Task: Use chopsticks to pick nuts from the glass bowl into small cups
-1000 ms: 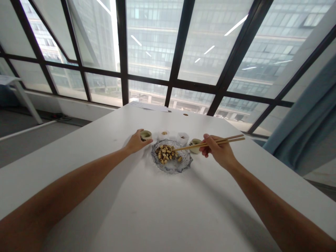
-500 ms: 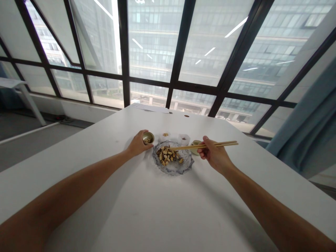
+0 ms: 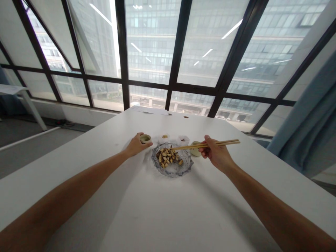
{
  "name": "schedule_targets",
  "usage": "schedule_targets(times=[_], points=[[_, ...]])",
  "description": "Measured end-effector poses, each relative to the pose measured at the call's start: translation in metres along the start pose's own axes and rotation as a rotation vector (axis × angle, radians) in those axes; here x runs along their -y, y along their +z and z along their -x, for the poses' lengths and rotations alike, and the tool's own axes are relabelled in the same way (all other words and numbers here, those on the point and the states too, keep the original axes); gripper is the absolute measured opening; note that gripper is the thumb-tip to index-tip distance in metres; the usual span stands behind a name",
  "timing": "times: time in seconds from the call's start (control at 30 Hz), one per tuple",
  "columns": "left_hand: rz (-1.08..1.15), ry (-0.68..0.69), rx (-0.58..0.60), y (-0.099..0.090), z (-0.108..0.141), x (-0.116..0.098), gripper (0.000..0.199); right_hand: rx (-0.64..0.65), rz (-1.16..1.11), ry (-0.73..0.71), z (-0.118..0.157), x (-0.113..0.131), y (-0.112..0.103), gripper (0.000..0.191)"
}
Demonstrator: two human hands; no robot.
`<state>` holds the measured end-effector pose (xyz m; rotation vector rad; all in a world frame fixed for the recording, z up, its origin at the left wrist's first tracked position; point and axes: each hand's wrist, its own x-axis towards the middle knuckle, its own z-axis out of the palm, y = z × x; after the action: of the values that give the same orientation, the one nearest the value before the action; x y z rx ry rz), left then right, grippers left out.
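My left hand [image 3: 136, 144] is closed round a small greenish cup [image 3: 146, 139], left of a clear glass dish [image 3: 183, 169]. The cup stands nearly upright, so its contents are mostly hidden. In my right hand [image 3: 215, 153] is a pair of wooden chopsticks [image 3: 228, 142]. Their tips reach over the left-centre of the dish and touch or hover at a pile of pistachio-like nuts [image 3: 166, 156] mixed with dark slivers; whether they pinch a piece I cannot tell. A second greenish cup [image 3: 195, 149] stands at the dish's right, partly behind the chopsticks and right hand.
Behind the dish stand two small whitish cups, one with yellowish bits [image 3: 164, 137] and another white cup [image 3: 183, 140] with dark contents. Papers [image 3: 148, 111] and a brown disc [image 3: 186, 117] lie at the white table's [image 3: 157, 210] far end. A blue curtain [image 3: 301, 140] hangs at right.
My left hand has tilted the greenish cup back from facing me to nearly upright and moved it slightly left. The chopsticks stay over the nuts, almost unmoved.
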<state>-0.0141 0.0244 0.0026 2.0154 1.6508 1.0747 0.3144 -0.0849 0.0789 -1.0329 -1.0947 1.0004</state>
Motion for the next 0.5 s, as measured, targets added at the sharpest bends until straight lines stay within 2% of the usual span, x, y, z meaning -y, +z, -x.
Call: schedule_targets(times=[0.1,0.23,0.3,0.4,0.5], points=[[-0.125,-0.048,0.117,-0.007,-0.016,-0.006,0.088,-0.053,-0.011,-0.027,-0.006,-0.003,-0.006,0.056],[-0.315,0.121,0.126,-0.003,-0.039,-0.033,0.082,-0.101,0.006,-0.095,-0.011,-0.006,-0.013,0.057],[-0.385,0.184,0.150,0.006,-0.047,-0.054,0.080,-0.110,0.048,-0.132,-0.012,-0.005,-0.016,0.058],[-0.425,0.204,0.251,0.026,-0.054,-0.086,0.080,-0.114,0.145,-0.204,-0.012,-0.001,-0.020,0.059],[-0.454,0.301,0.308,0.048,-0.059,-0.110,0.080,-0.132,0.244,-0.296,-0.012,0.004,-0.025,0.058]])
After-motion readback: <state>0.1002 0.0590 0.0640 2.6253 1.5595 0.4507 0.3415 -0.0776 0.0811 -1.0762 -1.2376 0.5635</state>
